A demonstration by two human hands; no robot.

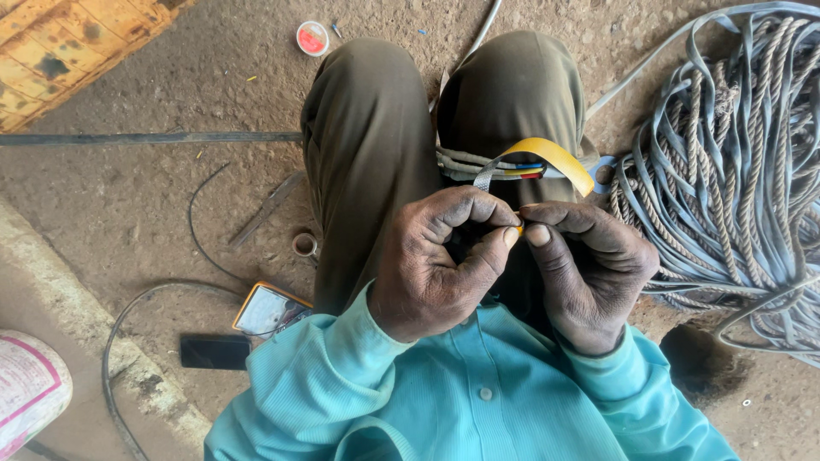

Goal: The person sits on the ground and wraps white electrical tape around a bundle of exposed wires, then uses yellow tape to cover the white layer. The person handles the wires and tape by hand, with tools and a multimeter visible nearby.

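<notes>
At lower left of the frame, a white sack (30, 388) with pink print is seen; at top centre, a small red-and-white lid (313, 37). At centre, a yellow strip (559, 160) is pinched by the left hand (436, 260) and right hand (589, 265), both curled shut.

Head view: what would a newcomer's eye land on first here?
The two hands meet at centre, left hand and right hand pinching the end of a yellow strip that arches over the knees. At right lies a big heap of rope and grey cable. A meter lies on the floor at lower left.
</notes>
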